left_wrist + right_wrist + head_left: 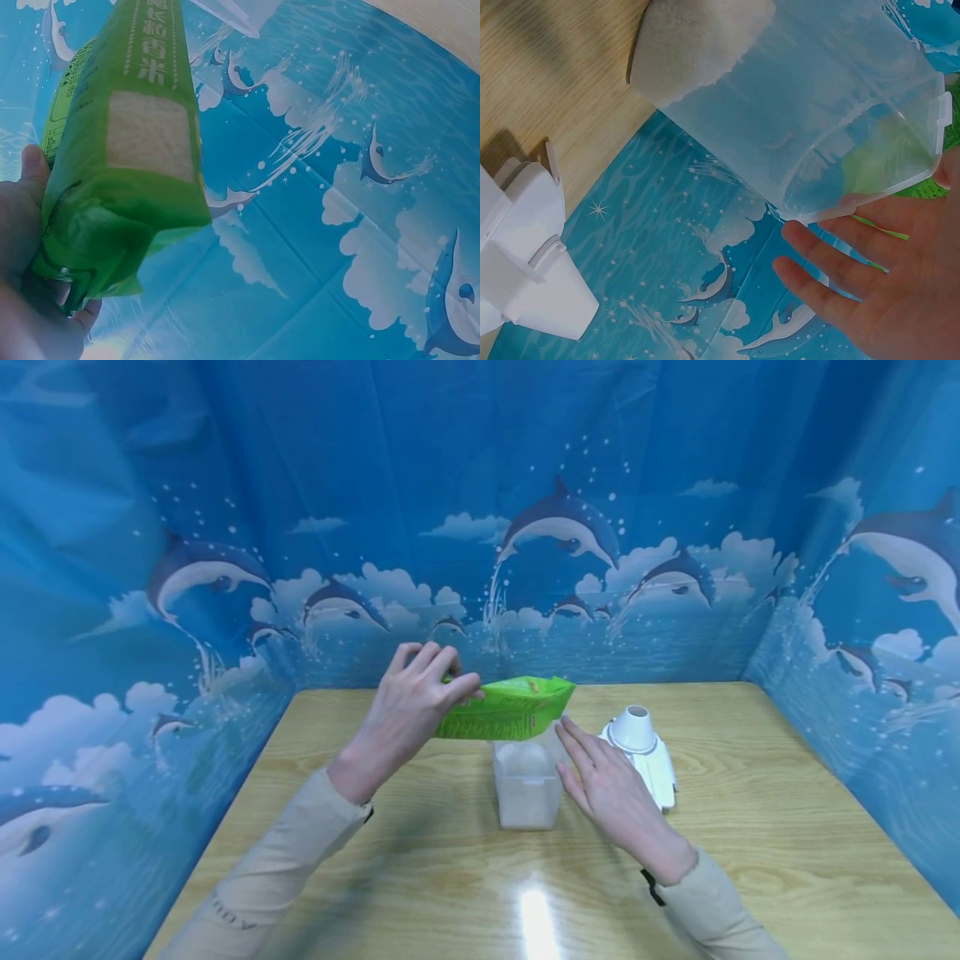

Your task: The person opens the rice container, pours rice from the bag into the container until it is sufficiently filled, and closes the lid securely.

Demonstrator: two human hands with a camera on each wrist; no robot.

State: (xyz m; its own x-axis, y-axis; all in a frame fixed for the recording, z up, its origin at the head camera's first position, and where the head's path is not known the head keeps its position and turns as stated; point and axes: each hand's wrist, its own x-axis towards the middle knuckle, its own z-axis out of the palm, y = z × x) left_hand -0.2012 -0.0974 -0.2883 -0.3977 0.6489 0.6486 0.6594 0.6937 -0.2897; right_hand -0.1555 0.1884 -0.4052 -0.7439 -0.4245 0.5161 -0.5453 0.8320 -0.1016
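Green bag held sideways over a clear container – left hand clamped, right hand spread.
In the head view, the left hand (408, 710), wrist raised, has its grip clamped on the green bag (510, 708) above the clear container (527, 806), which stands on the surface (420, 885); the right hand (615, 789) angles in, near a white device (647, 756). The left wrist view shows the thumb (34, 161) against the bag's side. In the right wrist view, straight fingers (817, 289) reach the container's rim – grip apart – with pale grains (697, 45) inside.
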